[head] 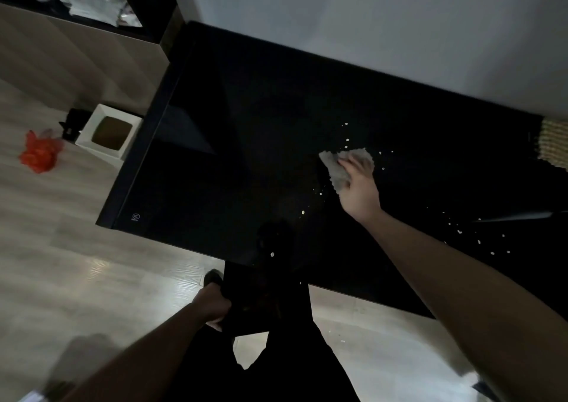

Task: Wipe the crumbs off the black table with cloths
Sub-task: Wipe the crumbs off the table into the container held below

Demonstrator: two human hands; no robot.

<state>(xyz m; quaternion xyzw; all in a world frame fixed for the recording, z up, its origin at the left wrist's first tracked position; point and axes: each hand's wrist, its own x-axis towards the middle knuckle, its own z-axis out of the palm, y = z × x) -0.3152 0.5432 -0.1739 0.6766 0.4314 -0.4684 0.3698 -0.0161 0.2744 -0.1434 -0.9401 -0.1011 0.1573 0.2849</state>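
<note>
The black table fills the middle of the head view, glossy and dark. Pale crumbs lie scattered around its right half, with more crumbs near the front right edge. My right hand presses a crumpled grey cloth flat on the tabletop among the crumbs. My left hand hangs below the table's front edge, fingers curled against my dark trousers; I cannot see a cloth in it.
A white square bin stands on the pale wood floor left of the table, beside a red plastic bag. A woven mat sits at the table's far right. A white wall backs the table. A few crumbs lie on the floor.
</note>
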